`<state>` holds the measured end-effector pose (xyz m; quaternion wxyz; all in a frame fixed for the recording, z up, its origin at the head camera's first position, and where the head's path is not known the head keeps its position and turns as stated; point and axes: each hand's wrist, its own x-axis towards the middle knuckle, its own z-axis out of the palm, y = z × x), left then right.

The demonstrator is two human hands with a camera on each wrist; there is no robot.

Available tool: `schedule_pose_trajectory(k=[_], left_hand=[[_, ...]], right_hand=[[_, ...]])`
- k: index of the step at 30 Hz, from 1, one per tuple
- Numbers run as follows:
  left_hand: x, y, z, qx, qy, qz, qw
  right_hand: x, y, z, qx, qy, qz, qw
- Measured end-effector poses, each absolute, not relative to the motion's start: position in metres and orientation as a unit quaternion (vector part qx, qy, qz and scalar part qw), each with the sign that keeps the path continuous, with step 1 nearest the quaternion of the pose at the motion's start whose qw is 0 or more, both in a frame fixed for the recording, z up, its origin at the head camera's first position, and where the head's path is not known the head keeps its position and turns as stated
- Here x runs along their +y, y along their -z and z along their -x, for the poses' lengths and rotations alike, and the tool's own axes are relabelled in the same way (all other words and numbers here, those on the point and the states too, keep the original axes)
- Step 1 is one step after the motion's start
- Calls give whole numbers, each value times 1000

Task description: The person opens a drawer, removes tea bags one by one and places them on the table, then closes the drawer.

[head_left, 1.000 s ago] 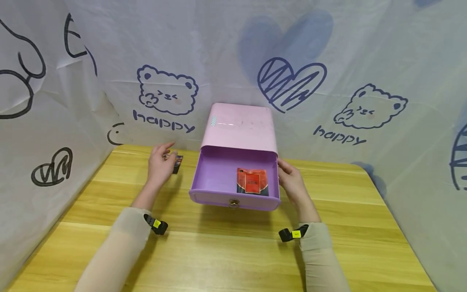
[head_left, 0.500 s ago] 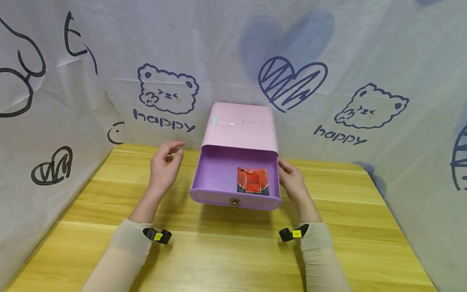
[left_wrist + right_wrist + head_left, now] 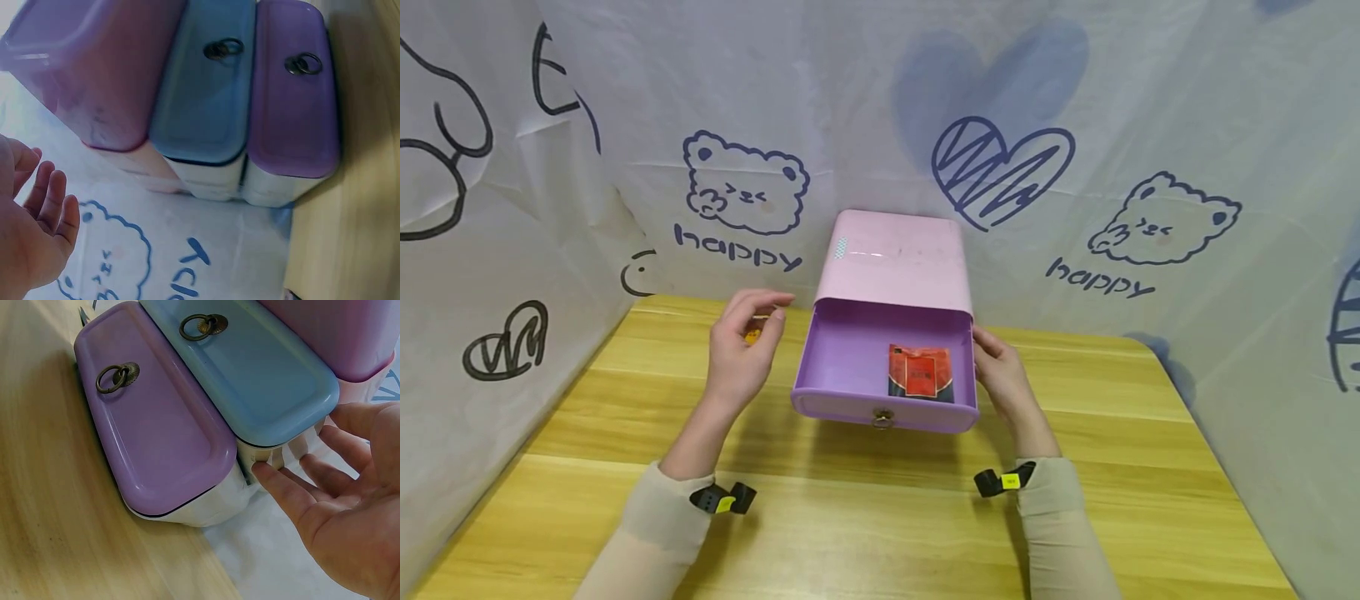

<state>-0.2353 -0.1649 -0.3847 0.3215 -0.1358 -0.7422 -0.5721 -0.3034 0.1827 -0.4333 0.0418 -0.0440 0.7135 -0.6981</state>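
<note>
The top purple drawer [image 3: 844,354] of a pink cabinet [image 3: 895,258] is pulled out, with a red and black packet [image 3: 921,372] lying inside at its right. Left of the cabinet my left hand [image 3: 736,354] hangs with loosely curved fingers; a small orange item [image 3: 752,336] shows in the gap between thumb and fingers. In the left wrist view this hand [image 3: 37,244] appears to hold nothing and stays apart from the cabinet. My right hand [image 3: 350,506] rests its spread fingertips on the cabinet's side, beside the closed blue drawer [image 3: 262,381].
Below the blue drawer a purple drawer [image 3: 156,419] is closed, with a ring pull. The cabinet stands at the back of the wooden table [image 3: 880,517], close to a white curtain [image 3: 865,100] with drawings. A small dark thing [image 3: 292,295] shows at the table's edge.
My left hand has moved slightly right toward the cabinet, and the dark packet seen beside it earlier is out of sight behind it in the head view. The right hand stays in place.
</note>
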Motion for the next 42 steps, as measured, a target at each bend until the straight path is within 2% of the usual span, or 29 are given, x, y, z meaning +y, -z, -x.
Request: schedule_pose_trajectory(k=[6, 12, 21, 29, 42], left_hand=[[-159, 372, 226, -752, 533, 200, 333], [-153, 359, 221, -786, 475, 244, 310], [-144, 338, 219, -830, 382, 337, 227], [-130, 320, 223, -842, 296, 417, 172], [-93, 303, 231, -881, 146, 446, 54]], right_hand=[[183, 432, 303, 714, 698, 42, 41], [182, 432, 303, 713, 698, 38, 45], [182, 433, 302, 711, 701, 43, 41], [181, 433, 302, 710, 701, 44, 45], [182, 433, 303, 708, 704, 41, 42]])
